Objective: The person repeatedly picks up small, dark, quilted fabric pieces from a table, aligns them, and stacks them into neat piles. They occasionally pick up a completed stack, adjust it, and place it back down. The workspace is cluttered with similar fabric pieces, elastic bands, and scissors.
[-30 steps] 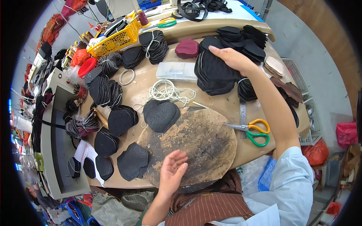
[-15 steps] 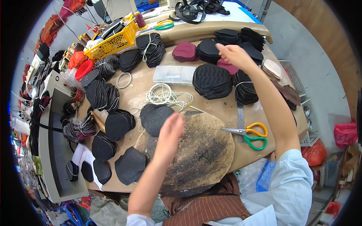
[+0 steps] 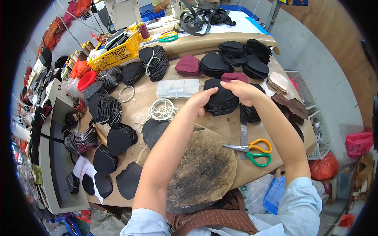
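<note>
Directly between left fingers [image 3: 210, 93] and right fingers [image 3: 234, 85], black stack [image 3: 221, 101] in two-handed grip.

Reference: workbench [image 3: 143, 89], brown top. Right of workbench: pale grey wall [image 3: 336, 88], marked in places; brown panel [image 3: 342, 43] adjoining. Beyond far edge of workbench: second table [image 3: 242, 24], white surface, blue strip along right side; upright metal post [image 3: 273, 16]. Left of workbench: grey housing [image 3: 51, 173]. From my position: bright light, sheen on workbench.
</note>
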`<state>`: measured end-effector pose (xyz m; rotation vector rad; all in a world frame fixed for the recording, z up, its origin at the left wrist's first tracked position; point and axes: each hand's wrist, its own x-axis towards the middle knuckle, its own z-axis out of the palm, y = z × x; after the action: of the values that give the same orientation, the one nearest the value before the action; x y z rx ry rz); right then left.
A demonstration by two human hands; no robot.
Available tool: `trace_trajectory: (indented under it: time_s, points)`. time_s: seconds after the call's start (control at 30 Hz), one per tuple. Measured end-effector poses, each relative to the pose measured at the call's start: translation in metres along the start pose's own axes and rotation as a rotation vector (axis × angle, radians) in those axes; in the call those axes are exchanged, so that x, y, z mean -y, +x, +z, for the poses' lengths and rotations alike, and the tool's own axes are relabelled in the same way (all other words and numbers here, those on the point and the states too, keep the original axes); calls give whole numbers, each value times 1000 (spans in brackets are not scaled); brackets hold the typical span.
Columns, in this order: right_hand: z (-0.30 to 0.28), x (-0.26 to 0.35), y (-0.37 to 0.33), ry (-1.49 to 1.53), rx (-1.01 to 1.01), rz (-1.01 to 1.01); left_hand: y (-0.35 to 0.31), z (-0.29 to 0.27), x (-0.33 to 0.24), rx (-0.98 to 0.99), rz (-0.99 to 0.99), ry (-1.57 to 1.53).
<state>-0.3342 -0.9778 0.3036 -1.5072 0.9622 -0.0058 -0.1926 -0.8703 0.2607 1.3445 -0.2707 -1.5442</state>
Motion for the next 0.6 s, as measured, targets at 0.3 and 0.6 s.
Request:
trace_trajectory:
  time_s: [0.3,0.6]
  points:
    - [16,-56,-24,-56,-114,-467,-28,-4,26,-32,315,194]
    - [106,-111,-124,-303,126,-1029,-187,-72,135,115,964,805]
